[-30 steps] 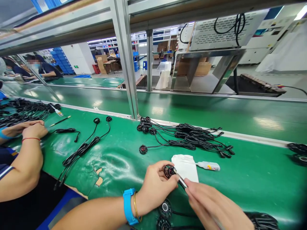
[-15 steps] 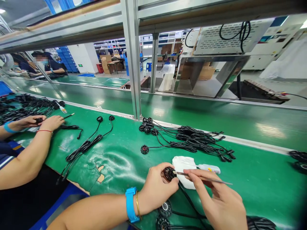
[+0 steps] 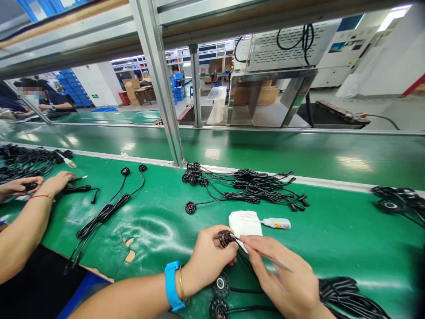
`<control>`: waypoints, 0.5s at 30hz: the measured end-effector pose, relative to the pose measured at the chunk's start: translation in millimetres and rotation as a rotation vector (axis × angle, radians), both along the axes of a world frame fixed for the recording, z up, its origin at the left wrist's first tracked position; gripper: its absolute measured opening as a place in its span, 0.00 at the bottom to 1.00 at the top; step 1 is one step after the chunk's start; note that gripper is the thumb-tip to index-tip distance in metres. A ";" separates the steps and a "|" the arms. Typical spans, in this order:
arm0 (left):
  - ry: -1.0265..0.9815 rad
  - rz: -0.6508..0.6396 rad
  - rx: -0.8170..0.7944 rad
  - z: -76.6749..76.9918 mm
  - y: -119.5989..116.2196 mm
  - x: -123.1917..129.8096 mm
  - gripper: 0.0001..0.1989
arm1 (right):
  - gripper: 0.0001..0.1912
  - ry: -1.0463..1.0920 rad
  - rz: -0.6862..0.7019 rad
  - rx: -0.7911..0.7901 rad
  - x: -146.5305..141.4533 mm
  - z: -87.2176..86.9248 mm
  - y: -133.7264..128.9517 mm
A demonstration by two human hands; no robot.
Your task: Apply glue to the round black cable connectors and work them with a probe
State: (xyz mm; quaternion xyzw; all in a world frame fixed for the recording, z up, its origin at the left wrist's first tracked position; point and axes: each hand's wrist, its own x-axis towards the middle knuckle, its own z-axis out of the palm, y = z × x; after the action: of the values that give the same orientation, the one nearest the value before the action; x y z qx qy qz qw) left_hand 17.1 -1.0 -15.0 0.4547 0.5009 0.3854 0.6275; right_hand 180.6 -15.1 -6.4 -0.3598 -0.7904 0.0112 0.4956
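Observation:
My left hand [image 3: 212, 253] is closed around a small black electric motor [image 3: 226, 238] with a finned, round body. My right hand [image 3: 279, 277] pinches a thin metal pick [image 3: 267, 253], and its tip touches the motor. Just behind the motor lies a crumpled white cloth [image 3: 245, 223], partly under the pick. A small white glue bottle [image 3: 277, 223] rests on its side beside the cloth. Below my hands, more motors [image 3: 221, 285] trail black cables.
A tangled bunch of cabled motors [image 3: 245, 188] lies on the green bench mat [image 3: 348, 235] beyond my hands. A co-worker's hands [image 3: 36, 184] work at the far left by more cables. A metal frame post [image 3: 162, 97] rises behind the bench.
The pick in my right hand now slants down to the right instead of lying nearly level. The whole view has shifted slightly left and the co-worker's hands sit further left.

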 end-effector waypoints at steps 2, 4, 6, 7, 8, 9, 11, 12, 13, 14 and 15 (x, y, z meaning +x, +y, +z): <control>-0.003 -0.004 0.015 -1.0 0.5 -0.7 0.11 | 0.10 -0.011 0.027 0.008 -2.7 -2.9 0.1; 0.011 -0.027 0.030 -1.6 0.2 -1.6 0.10 | 0.09 0.020 0.030 -0.019 -3.5 -3.1 2.3; 0.030 -0.051 0.030 -1.5 -0.6 -2.0 0.10 | 0.07 0.057 0.016 -0.086 -1.9 -1.2 6.0; 0.041 -0.057 0.027 -1.3 -1.0 -2.1 0.10 | 0.07 0.069 0.011 -0.120 -0.5 -0.1 8.0; 0.049 -0.059 0.026 -1.1 -1.4 -2.0 0.11 | 0.07 0.073 0.015 -0.147 1.0 1.0 9.8; 0.054 -0.060 0.030 -1.0 -1.7 -1.9 0.11 | 0.07 0.068 0.032 -0.166 2.3 2.0 11.3; 0.051 -0.068 0.054 -0.9 -2.0 -1.7 0.11 | 0.08 0.039 0.101 -0.169 3.5 3.2 12.6; 0.042 -0.076 0.068 -0.9 -2.0 -1.8 0.10 | 0.09 0.013 0.150 -0.167 3.4 3.5 12.5; 0.029 -0.086 0.080 -1.0 -1.8 -1.9 0.09 | 0.10 -0.026 0.202 -0.168 2.9 3.7 12.0; 0.019 -0.095 0.088 -1.0 -1.5 -2.1 0.08 | 0.11 -0.064 0.245 -0.170 2.3 3.9 11.4; 0.014 -0.101 0.091 -1.1 -1.1 -2.4 0.07 | 0.12 -0.084 0.266 -0.166 2.0 4.2 10.6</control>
State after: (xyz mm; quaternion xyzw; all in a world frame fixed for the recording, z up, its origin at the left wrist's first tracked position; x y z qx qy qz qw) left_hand 14.7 -2.0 -16.2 0.5103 0.4636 0.3724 0.6213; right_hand 182.6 -4.5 -2.2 -0.2918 -0.8475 0.1267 0.4249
